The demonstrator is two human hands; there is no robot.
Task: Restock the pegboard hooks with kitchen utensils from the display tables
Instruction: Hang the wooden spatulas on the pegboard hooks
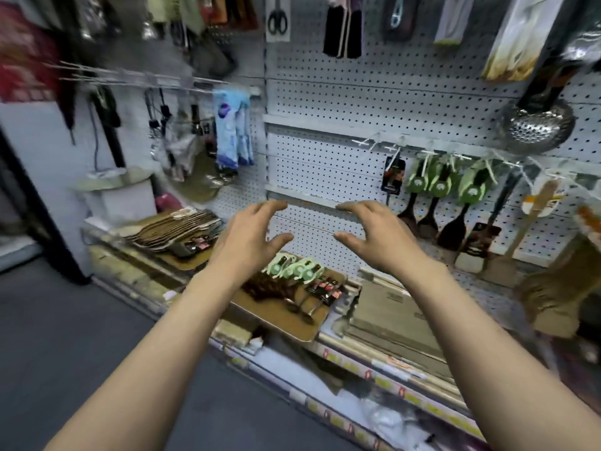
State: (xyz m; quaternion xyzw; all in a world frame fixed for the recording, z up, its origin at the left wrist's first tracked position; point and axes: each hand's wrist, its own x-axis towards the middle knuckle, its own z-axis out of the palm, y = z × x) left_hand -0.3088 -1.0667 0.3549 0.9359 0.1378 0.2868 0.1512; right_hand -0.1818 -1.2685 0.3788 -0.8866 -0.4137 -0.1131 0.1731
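2 hands — left hand (252, 234) and right hand (374, 236) — hover at frame centre with fingers spread and loosely curved, holding nothing, above the utensils (292, 281) lying on a flat brown tray (292, 327) on the table at lower centre. Restocking looks partly done: glossy black spatulas (429, 203) with green card tags already hang at right, while the thin wire hooks (374, 143) nearby on the matte, dotted pegboard (325, 177) are bare.
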